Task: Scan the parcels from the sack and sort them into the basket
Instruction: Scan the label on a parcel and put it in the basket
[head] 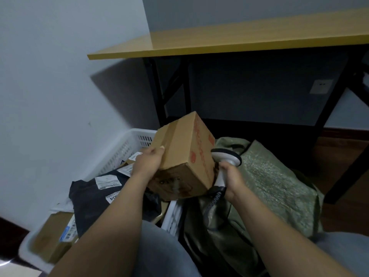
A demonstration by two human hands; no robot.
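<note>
My left hand [147,162] grips the left side of a brown cardboard box [183,152] with red print, held tilted above the gap between basket and sack. My right hand [229,178] grips the handle of a white barcode scanner [225,158]; its head sits right against the box's right side. The white plastic basket [127,144] lies at the left and holds a black poly mailer [93,200] with white labels and a cardboard parcel [54,236]. The green woven sack [269,186] lies at the right, under the scanner.
A wooden-topped table [219,43] on black legs stands ahead against the pale wall. The scanner's coiled cable [211,202] hangs down over the sack. My grey-trousered knees are at the bottom. Dark wooden floor shows at the right.
</note>
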